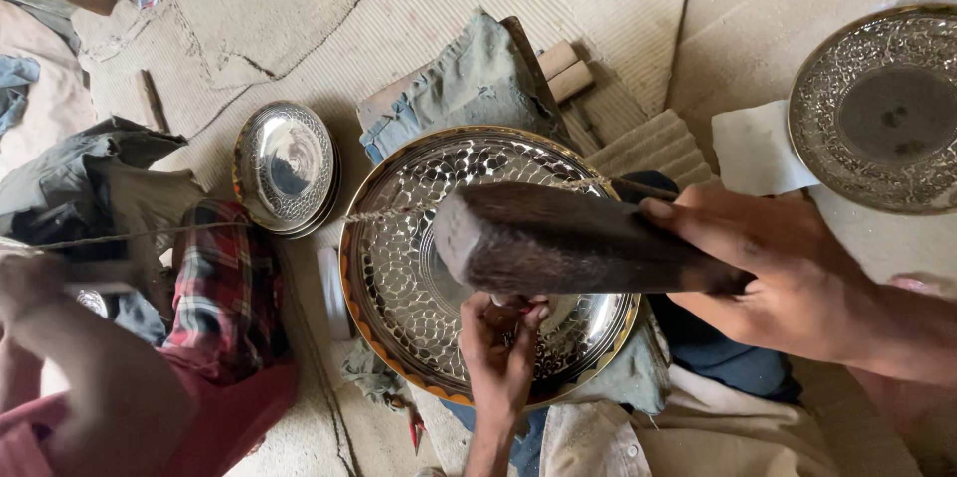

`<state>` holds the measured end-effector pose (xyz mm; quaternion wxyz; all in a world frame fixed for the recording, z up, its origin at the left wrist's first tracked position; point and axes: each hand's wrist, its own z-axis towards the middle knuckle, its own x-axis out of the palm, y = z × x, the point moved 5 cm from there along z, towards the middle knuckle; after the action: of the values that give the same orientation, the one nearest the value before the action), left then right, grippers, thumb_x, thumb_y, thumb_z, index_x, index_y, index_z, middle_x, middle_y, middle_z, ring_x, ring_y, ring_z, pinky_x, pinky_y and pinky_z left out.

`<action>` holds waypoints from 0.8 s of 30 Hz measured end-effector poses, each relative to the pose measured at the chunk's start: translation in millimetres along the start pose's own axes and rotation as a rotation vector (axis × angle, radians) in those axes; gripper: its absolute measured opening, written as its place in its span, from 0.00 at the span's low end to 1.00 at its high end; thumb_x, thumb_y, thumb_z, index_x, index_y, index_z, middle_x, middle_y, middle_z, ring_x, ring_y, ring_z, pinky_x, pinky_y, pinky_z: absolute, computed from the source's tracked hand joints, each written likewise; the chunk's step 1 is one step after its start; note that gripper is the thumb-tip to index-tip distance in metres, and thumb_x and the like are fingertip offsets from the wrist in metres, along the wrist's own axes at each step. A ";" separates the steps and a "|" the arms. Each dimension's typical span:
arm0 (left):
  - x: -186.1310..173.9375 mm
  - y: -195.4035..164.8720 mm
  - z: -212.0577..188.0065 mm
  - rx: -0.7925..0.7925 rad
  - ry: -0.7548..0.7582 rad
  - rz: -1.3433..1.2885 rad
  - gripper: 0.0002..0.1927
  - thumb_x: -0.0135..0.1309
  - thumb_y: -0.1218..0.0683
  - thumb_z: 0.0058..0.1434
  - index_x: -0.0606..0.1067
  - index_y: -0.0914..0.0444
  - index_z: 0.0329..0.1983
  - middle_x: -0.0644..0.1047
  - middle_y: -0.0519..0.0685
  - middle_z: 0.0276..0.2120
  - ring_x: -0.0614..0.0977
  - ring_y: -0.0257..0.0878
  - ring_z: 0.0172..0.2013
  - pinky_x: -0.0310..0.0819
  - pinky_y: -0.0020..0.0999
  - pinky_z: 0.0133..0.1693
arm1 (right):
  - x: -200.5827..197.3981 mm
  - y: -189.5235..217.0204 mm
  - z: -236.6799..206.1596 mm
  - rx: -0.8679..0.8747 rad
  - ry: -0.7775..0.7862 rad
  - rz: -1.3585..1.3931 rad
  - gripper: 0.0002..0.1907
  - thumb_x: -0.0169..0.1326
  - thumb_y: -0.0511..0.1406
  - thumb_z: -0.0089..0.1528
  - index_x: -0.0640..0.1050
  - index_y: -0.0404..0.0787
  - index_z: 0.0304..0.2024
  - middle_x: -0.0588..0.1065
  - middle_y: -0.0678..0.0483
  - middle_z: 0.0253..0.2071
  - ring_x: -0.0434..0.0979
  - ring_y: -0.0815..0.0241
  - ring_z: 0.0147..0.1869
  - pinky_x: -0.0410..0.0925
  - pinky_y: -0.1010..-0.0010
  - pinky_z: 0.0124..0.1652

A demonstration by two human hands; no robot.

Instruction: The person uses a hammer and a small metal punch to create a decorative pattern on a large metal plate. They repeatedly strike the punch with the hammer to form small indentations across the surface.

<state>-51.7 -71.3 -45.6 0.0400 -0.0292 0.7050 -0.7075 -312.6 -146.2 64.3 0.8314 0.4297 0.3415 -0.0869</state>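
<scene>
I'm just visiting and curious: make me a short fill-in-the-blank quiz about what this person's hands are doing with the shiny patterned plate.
1. The right hand grips a dark wooden ____ above the large plate.
2. The left hand holds a small tool against the plate's ____ surface.
3. To the left of the large plate lies a smaller stack of ____.
4. A thin ____ stretches from the left across the large plate's upper part.

Missing words: mallet; inner; plates; string
</scene>
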 end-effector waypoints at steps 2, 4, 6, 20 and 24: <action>0.4 -2.6 -0.6 -0.017 -0.002 -0.030 0.21 0.53 0.71 0.64 0.65 0.67 0.58 0.82 0.56 0.40 0.87 0.41 0.43 0.86 0.37 0.49 | 1.7 7.4 6.2 -0.079 -0.026 -0.009 0.45 0.64 0.33 0.55 0.60 0.54 0.72 0.76 0.58 0.35 0.75 0.69 0.28 0.73 0.76 0.27; 0.9 -3.9 0.5 -0.041 0.000 -0.054 0.23 0.53 0.71 0.63 0.65 0.66 0.60 0.82 0.57 0.40 0.87 0.41 0.43 0.86 0.36 0.48 | 14.2 10.8 11.2 -0.146 0.146 -0.347 0.48 0.61 0.27 0.52 0.62 0.63 0.71 0.75 0.58 0.33 0.74 0.68 0.26 0.72 0.79 0.21; 1.6 -3.0 1.4 -0.068 -0.001 -0.072 0.23 0.54 0.71 0.62 0.66 0.65 0.60 0.83 0.57 0.39 0.87 0.41 0.42 0.87 0.36 0.49 | 20.0 8.3 13.9 -0.112 0.256 -0.444 0.51 0.60 0.25 0.50 0.63 0.68 0.71 0.74 0.58 0.32 0.73 0.66 0.23 0.72 0.78 0.19; -2.5 7.0 1.1 -0.125 -0.039 -0.003 0.18 0.54 0.69 0.64 0.66 0.66 0.54 0.83 0.56 0.42 0.86 0.42 0.44 0.84 0.35 0.46 | 9.7 11.5 21.1 -0.097 0.169 -0.483 0.52 0.55 0.21 0.47 0.62 0.67 0.69 0.75 0.58 0.32 0.74 0.62 0.25 0.76 0.68 0.23; 1.3 4.0 -1.4 -0.048 -0.008 -0.002 0.16 0.53 0.70 0.66 0.65 0.66 0.53 0.83 0.58 0.45 0.86 0.42 0.48 0.85 0.36 0.52 | 8.4 11.0 18.4 -0.087 0.039 -0.218 0.51 0.59 0.26 0.56 0.55 0.66 0.74 0.73 0.59 0.35 0.75 0.62 0.29 0.77 0.71 0.28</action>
<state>-53.0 -70.0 -49.7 0.0415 -0.0338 0.7216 -0.6903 -292.4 -152.4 73.4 0.8280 0.3553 0.4057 -0.1535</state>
